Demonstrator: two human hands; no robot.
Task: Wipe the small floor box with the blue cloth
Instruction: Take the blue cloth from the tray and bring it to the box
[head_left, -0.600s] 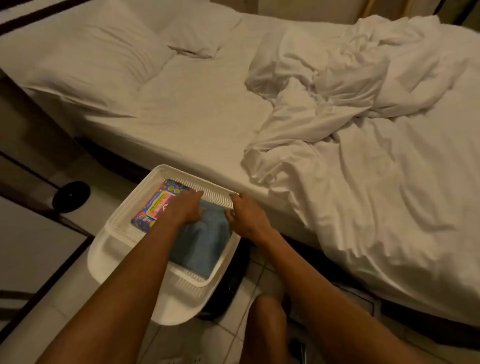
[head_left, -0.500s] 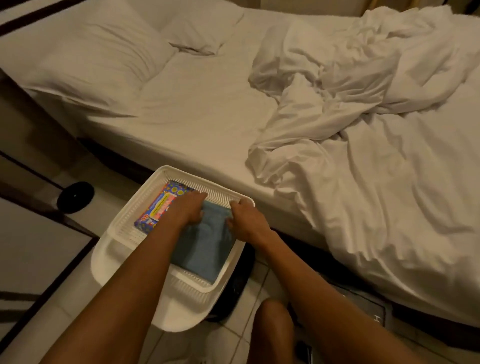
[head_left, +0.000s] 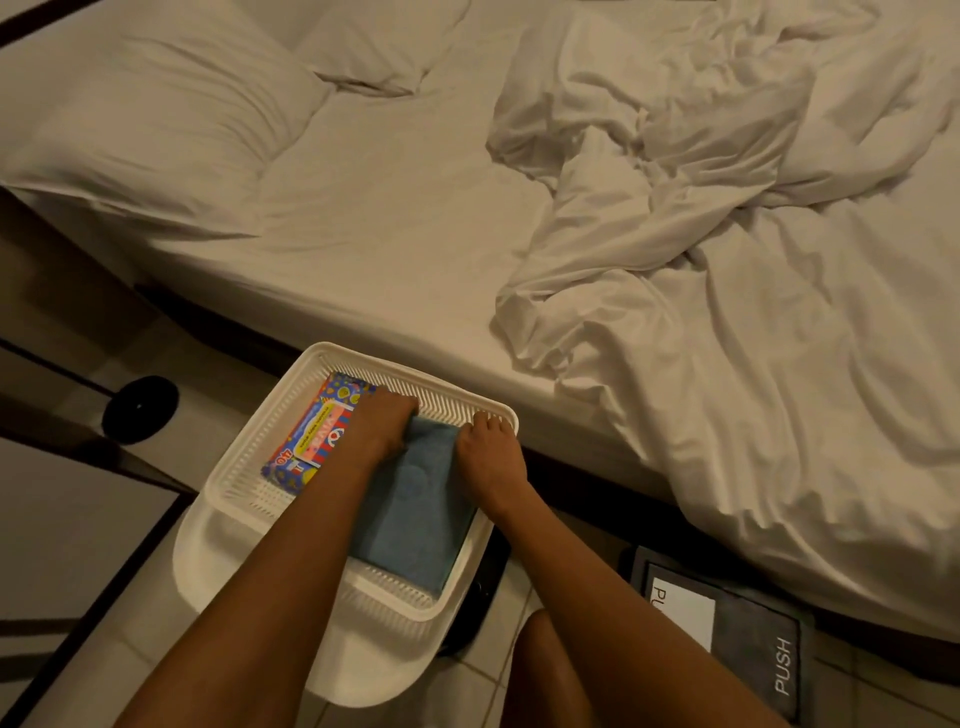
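Both hands shifted slightly farther along blue cloth (head_left: 415, 514); it lies folded in white basket (head_left: 234, 483), long axis near-to-far. Left hand (head_left: 382, 423) and right hand (head_left: 488, 457) fingers curl on its far edge.

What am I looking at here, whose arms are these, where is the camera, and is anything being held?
There is no machine: a person works with bare hands, and the single picture comes from a wide-angle camera worn on the head, looking forward and down. The left hand and right hand both reach into a white slotted plastic basket that stands on the tiled floor beside a bed with white rumpled sheets. Both hands grip the far edge of a folded blue cloth lying in the basket. Next to it lies a colourful flat packet. At the lower right, a dark grey box marked PUSH sits on the floor; it is not yet touched.
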